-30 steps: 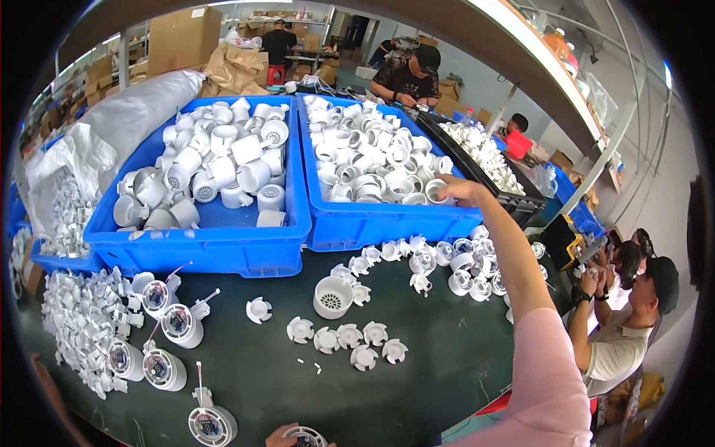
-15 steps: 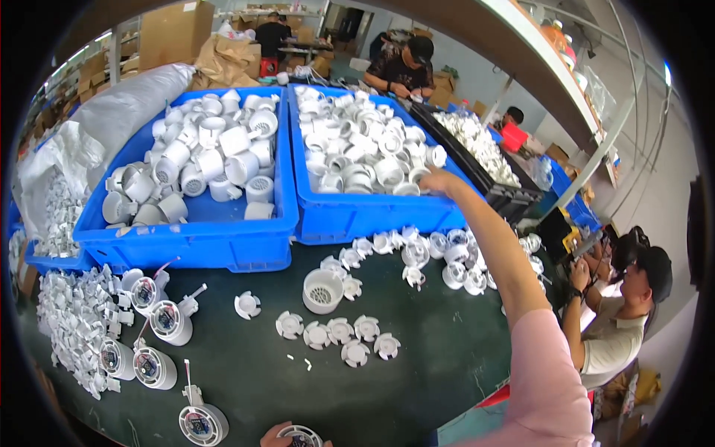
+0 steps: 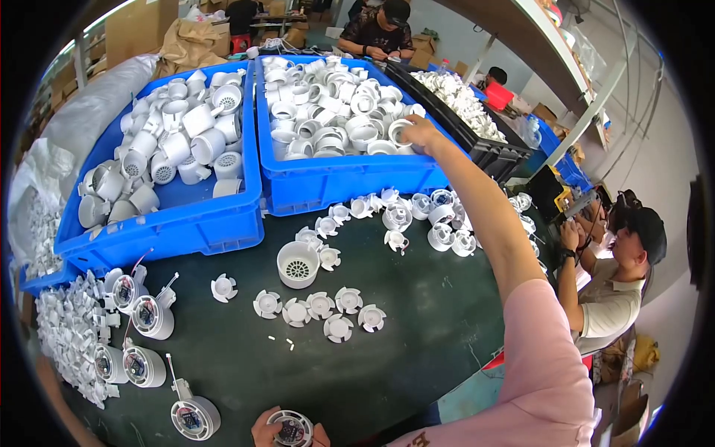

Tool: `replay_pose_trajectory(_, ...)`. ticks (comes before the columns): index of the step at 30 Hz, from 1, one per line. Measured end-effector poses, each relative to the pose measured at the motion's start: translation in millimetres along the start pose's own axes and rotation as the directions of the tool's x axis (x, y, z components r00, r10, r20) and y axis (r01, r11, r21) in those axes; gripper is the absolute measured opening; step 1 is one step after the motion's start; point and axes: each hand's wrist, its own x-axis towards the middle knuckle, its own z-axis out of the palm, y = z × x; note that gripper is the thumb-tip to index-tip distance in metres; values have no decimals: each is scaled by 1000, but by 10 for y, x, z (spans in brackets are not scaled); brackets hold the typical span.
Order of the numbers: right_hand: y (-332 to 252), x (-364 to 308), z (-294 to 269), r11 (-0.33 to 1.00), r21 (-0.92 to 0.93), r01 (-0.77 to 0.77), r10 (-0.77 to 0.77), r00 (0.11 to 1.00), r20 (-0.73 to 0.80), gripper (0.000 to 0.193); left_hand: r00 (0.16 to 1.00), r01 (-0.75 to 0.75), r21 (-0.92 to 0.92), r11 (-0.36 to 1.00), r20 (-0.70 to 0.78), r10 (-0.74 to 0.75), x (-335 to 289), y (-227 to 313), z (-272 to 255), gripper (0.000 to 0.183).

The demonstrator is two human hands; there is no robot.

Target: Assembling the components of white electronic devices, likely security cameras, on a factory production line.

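My right hand (image 3: 421,134) reaches over the near right corner of a blue bin (image 3: 357,176) full of white plastic rings. Its fingers are closed on the rim of a white plastic ring (image 3: 400,132) at the top of the heap. Down at the lower edge, my left hand (image 3: 266,428) grips a round white housing (image 3: 295,427) with a dark circuit board inside. Fingers show on both sides of that housing; its lower part is cut off. Left of it stands a similar housing (image 3: 194,419) with a thin stalk.
Several more housings (image 3: 144,366) stand at the left by a pile of small white clips (image 3: 71,335). Mid-table lie a white cup (image 3: 298,264) and several slotted discs (image 3: 320,305). Another blue bin (image 3: 171,242) holds white cups. Clear-domed parts (image 3: 441,237) lie under my right forearm. A co-worker (image 3: 618,279) sits right.
The whole view has shifted, so the bins and table parts appear higher and further left. My right hand stays at the same bin corner, and more of the housing in my left hand shows.
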Motion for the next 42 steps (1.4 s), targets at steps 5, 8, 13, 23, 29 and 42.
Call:
replay_pose_trajectory(5, 17, -13, -49, 990, 116, -82, 100, 982, -159, 68, 1000, 5, 22, 1000, 24, -5, -4, 3, -25, 50)
replay_pose_trajectory(8, -182, -228, -35, 966, 245, -86, 128, 979, -160, 66, 1000, -1, 26, 1000, 12, 1, -5, -4, -32, 49)
replay_pose_trajectory(13, -195, -374, -343, 926, 377, -16, 103, 972, -211, 62, 1000, -24, 9, 1000, 2, 24, 20, 24, -4, 45)
replay_pose_trajectory(23, -865, -1870, -403, 707, 634, 315, -557, 799, 225, 68, 989, -148, 49, 988, 4, 148, -91, -117, -35, 44)
replay_pose_trajectory(29, -321, -2603, 453, 800, 66, 597, -553, 690, 467, 70, 979, -200, 93, 975, -31, 203, -5, -96, -90, 53)
replay_pose_trajectory(42, -512, -4018, 366, 763, 296, 576, -643, 725, 247, 55, 850, 521, -542, 660, 403, -340, -288, 417, -205, 61)
